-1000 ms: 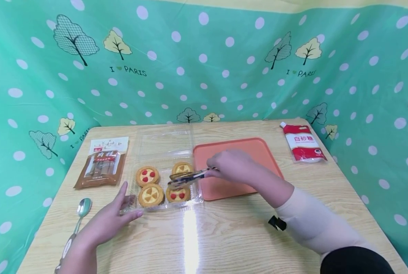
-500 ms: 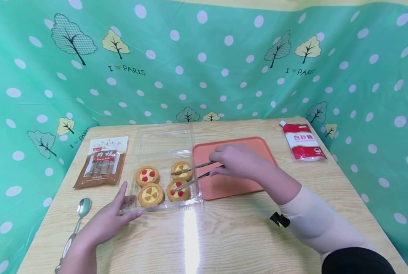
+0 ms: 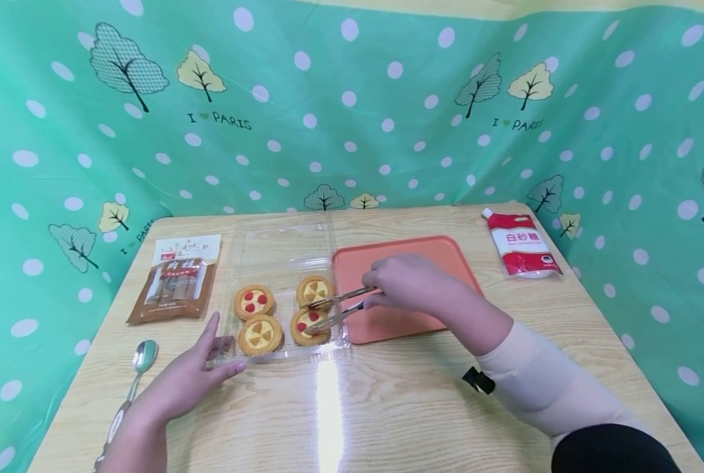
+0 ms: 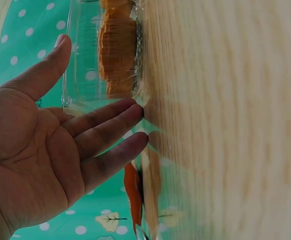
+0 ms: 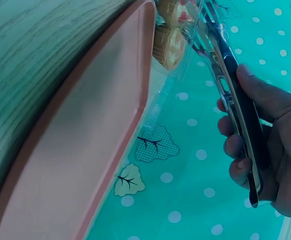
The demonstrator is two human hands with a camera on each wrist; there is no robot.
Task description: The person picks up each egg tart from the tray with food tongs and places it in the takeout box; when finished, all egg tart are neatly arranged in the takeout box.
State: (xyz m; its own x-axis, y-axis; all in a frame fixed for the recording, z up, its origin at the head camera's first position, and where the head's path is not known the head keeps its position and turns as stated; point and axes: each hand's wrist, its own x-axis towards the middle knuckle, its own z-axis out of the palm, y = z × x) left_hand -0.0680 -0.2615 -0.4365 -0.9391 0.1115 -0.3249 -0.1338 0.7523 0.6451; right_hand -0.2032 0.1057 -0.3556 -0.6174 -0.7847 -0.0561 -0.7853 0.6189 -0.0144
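Observation:
My right hand (image 3: 404,281) grips metal tongs (image 5: 230,85) with dark handles, fingers curled round them. In the head view the tongs reach left into a clear plastic box (image 3: 339,338), their arms a little apart. One tip lies over the front right tart (image 3: 302,326), which has red berry pieces on top; the other is between it and the back right tart (image 3: 314,289). Two more tarts, a berry one (image 3: 254,302) and one with wedge-shaped pieces (image 3: 260,335), sit on the left. My left hand (image 3: 192,374) rests at the box's front left corner, fingers (image 4: 110,120) extended and thumb raised.
An orange-pink tray (image 3: 381,332) lies right of the box, under my right hand. The box's clear lid (image 3: 284,243) is folded back. A brown packet (image 3: 175,289) and a spoon (image 3: 142,360) lie left; a red and white sugar bag (image 3: 522,244) lies back right.
The tongs have spread apart over the right-hand tarts, then drawn partly together around the front right tart, which has shifted slightly. The left hand stays at the box corner.

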